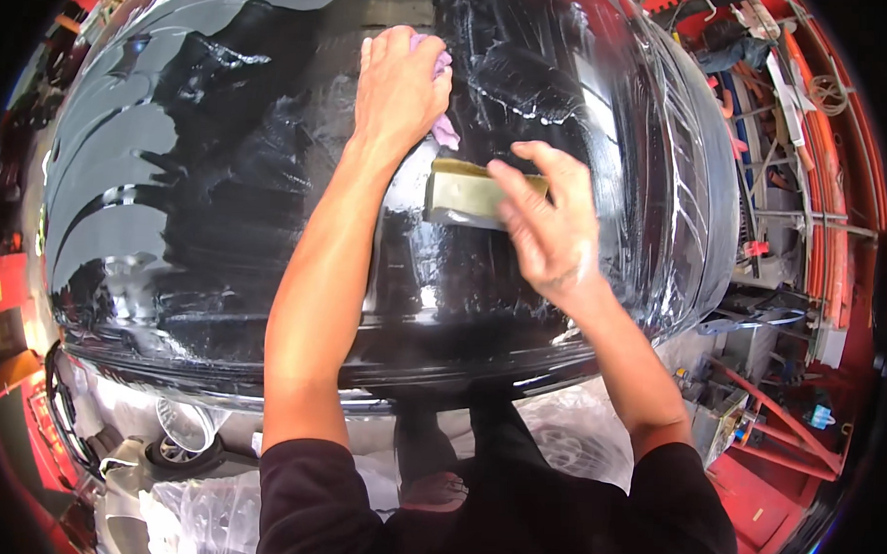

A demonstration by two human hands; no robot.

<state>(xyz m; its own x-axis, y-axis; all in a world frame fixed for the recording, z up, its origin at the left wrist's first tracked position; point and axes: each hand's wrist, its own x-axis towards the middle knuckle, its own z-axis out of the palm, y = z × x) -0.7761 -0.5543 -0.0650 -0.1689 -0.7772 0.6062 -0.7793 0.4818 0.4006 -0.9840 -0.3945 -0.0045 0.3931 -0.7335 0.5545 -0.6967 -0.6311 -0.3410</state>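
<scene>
A glossy black car panel (261, 173) fills the middle, streaked with wet, milky grey residue. My left hand (401, 90) is closed on a crumpled pinkish-purple cloth (445, 131), pressing it against the panel's upper middle. Part of the cloth hangs out beneath the fingers. Lower and to the right, my right hand (553, 208) has its thumb and fingers around the right end of a pale olive rectangular block (461, 195). The fingers are slightly blurred, and they hide part of the block. Its exact kind cannot be made out.
Red shelving (827, 193) with hoses, tools and cables stands along the right. A red metal frame (790, 436) is at the lower right. Clear plastic sheeting (206, 513) lies at the lower left, near a wheel (179, 450). Red equipment (43, 429) lines the left.
</scene>
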